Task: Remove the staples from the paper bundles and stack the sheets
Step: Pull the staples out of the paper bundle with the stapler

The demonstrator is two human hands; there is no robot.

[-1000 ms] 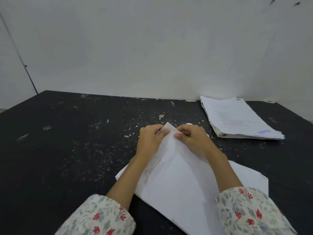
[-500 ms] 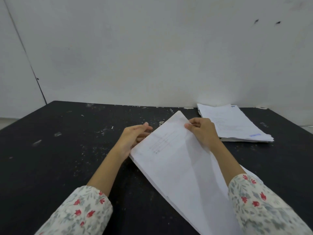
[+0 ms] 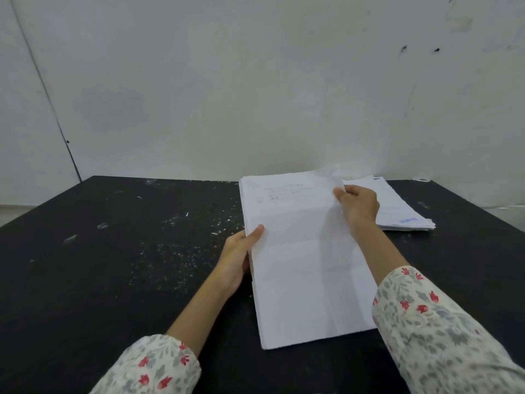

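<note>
Now both hands are holding the paper bundle point(image 3: 304, 260) off the black table point(image 3: 113, 265), long axis running away from the person: left hand point(image 3: 238, 257) pinching its near-left edge, right hand point(image 3: 358, 207) gripping the far-right corner (nearer the stacked sheets point(image 3: 397, 206), just right).

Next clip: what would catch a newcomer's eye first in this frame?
First the white paper bundle held over the middle of the black table: the left hand grips its left edge and the right hand pinches its far right corner. Next, the stack of sheets lying at the table's far right, by the wall, partly hidden behind the right hand.
</note>
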